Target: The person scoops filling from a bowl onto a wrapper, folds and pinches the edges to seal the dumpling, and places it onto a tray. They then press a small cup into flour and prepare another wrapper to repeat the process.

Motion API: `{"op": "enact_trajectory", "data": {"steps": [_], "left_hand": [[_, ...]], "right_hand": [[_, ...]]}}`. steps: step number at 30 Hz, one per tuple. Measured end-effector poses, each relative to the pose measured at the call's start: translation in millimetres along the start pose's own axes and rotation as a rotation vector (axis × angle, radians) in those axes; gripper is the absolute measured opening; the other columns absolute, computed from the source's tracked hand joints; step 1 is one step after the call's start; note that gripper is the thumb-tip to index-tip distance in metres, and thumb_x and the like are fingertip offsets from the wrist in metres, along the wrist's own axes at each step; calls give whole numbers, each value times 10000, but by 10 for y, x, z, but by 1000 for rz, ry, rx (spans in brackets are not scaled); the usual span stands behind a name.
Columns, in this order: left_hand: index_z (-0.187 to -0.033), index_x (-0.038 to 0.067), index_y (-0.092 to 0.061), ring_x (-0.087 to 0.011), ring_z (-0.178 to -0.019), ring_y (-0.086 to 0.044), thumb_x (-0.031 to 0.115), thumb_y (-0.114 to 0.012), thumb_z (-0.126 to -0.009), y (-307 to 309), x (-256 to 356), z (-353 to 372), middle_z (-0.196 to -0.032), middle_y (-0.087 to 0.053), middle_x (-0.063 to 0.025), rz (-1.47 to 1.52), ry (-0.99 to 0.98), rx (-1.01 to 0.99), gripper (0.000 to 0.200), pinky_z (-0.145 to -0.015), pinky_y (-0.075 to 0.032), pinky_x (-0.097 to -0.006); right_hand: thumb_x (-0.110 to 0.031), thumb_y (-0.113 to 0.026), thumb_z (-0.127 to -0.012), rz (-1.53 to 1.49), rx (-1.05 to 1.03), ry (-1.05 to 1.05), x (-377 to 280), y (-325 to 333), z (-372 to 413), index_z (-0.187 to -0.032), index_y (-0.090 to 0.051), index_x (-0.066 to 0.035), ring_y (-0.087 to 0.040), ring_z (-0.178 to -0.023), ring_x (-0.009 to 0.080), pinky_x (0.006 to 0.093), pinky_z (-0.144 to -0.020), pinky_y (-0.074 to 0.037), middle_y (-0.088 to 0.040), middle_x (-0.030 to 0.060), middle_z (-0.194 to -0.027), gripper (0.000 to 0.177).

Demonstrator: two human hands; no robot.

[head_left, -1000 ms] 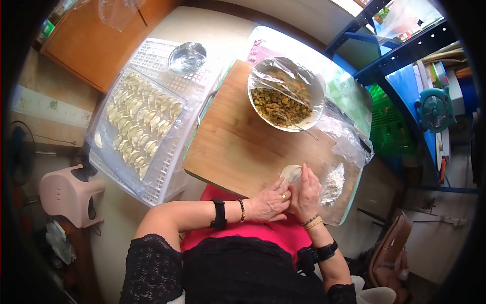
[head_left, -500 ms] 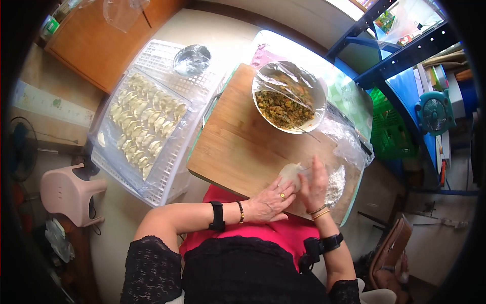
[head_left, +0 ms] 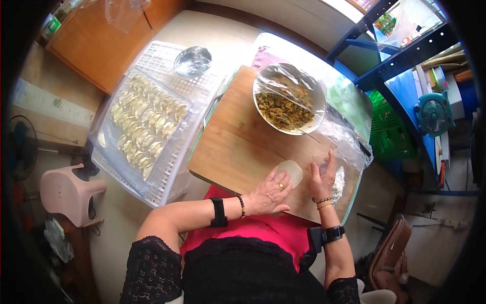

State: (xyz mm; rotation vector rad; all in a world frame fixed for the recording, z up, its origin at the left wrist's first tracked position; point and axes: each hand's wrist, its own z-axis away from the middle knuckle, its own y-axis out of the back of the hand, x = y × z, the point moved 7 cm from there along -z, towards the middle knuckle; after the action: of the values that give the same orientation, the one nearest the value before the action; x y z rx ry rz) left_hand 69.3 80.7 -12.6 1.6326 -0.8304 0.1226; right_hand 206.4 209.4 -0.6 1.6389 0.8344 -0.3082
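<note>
A round, pale dumpling wrapper (head_left: pixel 293 172) lies on the wooden board (head_left: pixel 228 137) near its front edge. My left hand (head_left: pixel 268 193) rests palm down over the wrapper's near left side, fingers stretched out on it and thumb apart. To the right, my right hand (head_left: pixel 322 180) is raised with its fingers extended and thumb apart, holding nothing I can see. Beside it is a heap of white flour (head_left: pixel 338 186), partly hidden by that hand. A bowl of chopped filling (head_left: pixel 283 109), half covered with clear plastic film, stands farther back, with a thin handle sticking out.
Left of the board, a tray of folded dumplings (head_left: pixel 144 124) sits on a white plastic crate (head_left: pixel 152 55), with a foil-like round bowl (head_left: pixel 193 61) behind. Crumpled plastic (head_left: pixel 344 139) lies on the board's right. A pink stool (head_left: pixel 68 195) stands at left, a green basket (head_left: pixel 387 126) at right.
My right hand has moved right, away from the wrapper and my left hand. The wrapper now shows flatter and rounder under my left fingers, which have shifted slightly left.
</note>
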Motion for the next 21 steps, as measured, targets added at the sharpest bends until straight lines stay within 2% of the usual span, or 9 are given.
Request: {"op": "enact_trajectory", "data": {"steps": [4,6,8,10,12,14,16,19,21], "left_hand": [[-1214,-34,-537,-389,-1339,-346,522,-554,-868,-102,169,-42,-1328,-448,-255,-20,-146,-34,656,-1143,-183,-548],[-1205,-35,-543,-388,-1340,-344,519,-551,-872,-83,268,-34,-1322,-452,-254,3,-172,-38,646,-1144,-183,-545],[-1207,-27,-544,-384,-1345,-340,517,-543,-878,-117,309,15,-1334,-449,-248,56,-147,-200,637,-1144,-181,-548],[-1215,-21,-540,-372,-1341,-348,520,-549,-874,-187,285,63,-1333,-453,-236,35,-136,-249,640,-1145,-174,-549],[-1183,-29,-562,-371,-1307,-377,509,-579,-848,-77,288,49,-1288,-476,-235,79,-169,-76,635,-1144,-178,-559],[-1196,-30,-557,-363,-1307,-376,510,-582,-846,-74,297,45,-1290,-477,-231,57,-173,-68,644,-1145,-176,-556],[-1193,-33,-556,-367,-1306,-376,512,-582,-846,-53,297,39,-1292,-476,-232,16,-179,-57,648,-1144,-179,-557],[-1191,-40,-554,-371,-1305,-374,513,-578,-848,-3,272,37,-1294,-475,-231,44,-115,-69,651,-1144,-176,-558],[-1188,-42,-554,-373,-1304,-374,513,-576,-849,43,271,51,-1290,-478,-231,52,-129,-44,650,-1144,-176,-558]], "right_hand": [[-127,-711,-788,23,-128,55,-299,154,238,-1427,-358,-19,-542,-1032,324,409,-892,-439,-548,191,-1151,738],[-155,-703,-788,202,-198,299,-511,64,422,-1426,-361,-12,-524,-1076,342,434,-931,-405,-539,186,-1196,737],[-224,-705,-784,283,-263,285,-533,-73,520,-1423,-361,-15,-515,-1088,354,459,-934,-378,-531,186,-1232,756],[-326,-716,-784,396,-141,258,-536,-79,457,-1410,-368,-22,-515,-1089,346,460,-913,-378,-530,184,-1225,778],[-399,-734,-769,415,-127,224,-347,-92,251,-1392,-379,-26,-524,-1077,334,455,-903,-381,-548,170,-1181,808],[-437,-741,-762,317,-125,24,-119,-31,72,-1387,-384,-26,-536,-1061,319,455,-899,-381,-566,157,-1137,829],[-403,-748,-767,303,-72,68,-8,0,23,-1388,-386,-20,-544,-1047,308,448,-894,-388,-577,153,-1117,814],[-336,-742,-779,178,-126,-19,30,12,32,-1394,-390,-18,-543,-1068,306,440,-904,-393,-576,163,-1134,777],[-276,-729,-784,53,-181,101,-199,7,149,-1400,-395,-20,-535,-1097,317,432,-910,-397,-562,174,-1178,746]]}}
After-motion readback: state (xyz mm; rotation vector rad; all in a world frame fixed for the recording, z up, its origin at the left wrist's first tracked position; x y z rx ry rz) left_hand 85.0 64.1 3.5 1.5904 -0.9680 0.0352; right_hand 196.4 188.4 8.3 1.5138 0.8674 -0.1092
